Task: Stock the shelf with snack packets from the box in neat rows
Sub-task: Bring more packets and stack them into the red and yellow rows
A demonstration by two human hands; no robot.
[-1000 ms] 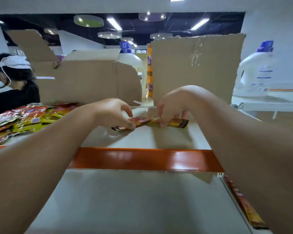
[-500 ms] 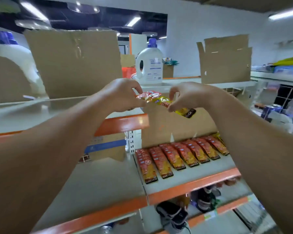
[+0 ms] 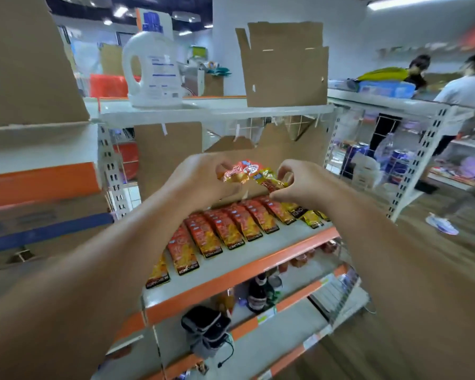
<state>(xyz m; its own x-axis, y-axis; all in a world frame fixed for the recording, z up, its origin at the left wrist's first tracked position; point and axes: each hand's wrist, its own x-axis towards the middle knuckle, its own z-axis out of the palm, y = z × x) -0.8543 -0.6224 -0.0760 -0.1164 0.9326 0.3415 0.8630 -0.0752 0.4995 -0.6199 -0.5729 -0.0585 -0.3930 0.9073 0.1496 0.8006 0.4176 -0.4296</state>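
Since half a second ago, both hands have brought the held packets (image 3: 251, 175) over the orange-edged shelf (image 3: 244, 270). On the level above that shelf stand a cardboard sheet (image 3: 285, 67) and a white jug (image 3: 151, 69) whose label is unreadable. On the shelf lies a row of red-and-yellow packets (image 3: 231, 231) with black ends printed KONCHEW. The left hand (image 3: 200, 182) and right hand (image 3: 303, 186) pinch the held packets at opposite ends.

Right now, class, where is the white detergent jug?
In the head view, the white detergent jug stands upper left of centre on the top shelf, to the left of the upright cardboard sheet.
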